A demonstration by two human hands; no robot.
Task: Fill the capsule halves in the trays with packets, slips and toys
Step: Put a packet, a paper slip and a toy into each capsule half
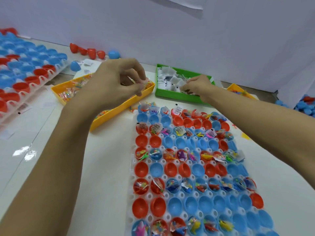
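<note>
Pinching hand: left hand [119, 79], fingers curled, thumb and fingertips closed on a clear packet [144, 82] of coloured bits, held above the far end of the yellow bin [119, 108].
Reaching hand: right hand [198, 86], fingers bent down into the paper slips [170, 79] in the green bin [179, 96]; fingertips are hidden among the slips, so whether they grip one cannot be told.
Yellow bin: long, lies aslant under the left wrist, holding more clear packets with coloured contents.
Green bin: just right of the yellow bin, beyond the near tray, heaped with white slips bearing black print.
Near tray: white tray [148, 167] below both forearms, seated with red and blue capsule halves [172, 170] in rows. Filled rows alternate with bare ones; filled halves hold packets, slips and small plastic toys [206, 156].
Far tray: second white tray [42, 77] at the left edge, carrying red and blue halves, apparently stacked on other trays.
Loose halves: several red halves [91, 53] and blue halves [113, 54] lie along the wall behind the bins; a blue heap [305, 106] sits at the far right.
Second yellow bin: corner of another bin [238, 91] shows behind the right forearm.
Surface: white table [102, 150], with a few slips scattered near the far tray.
</note>
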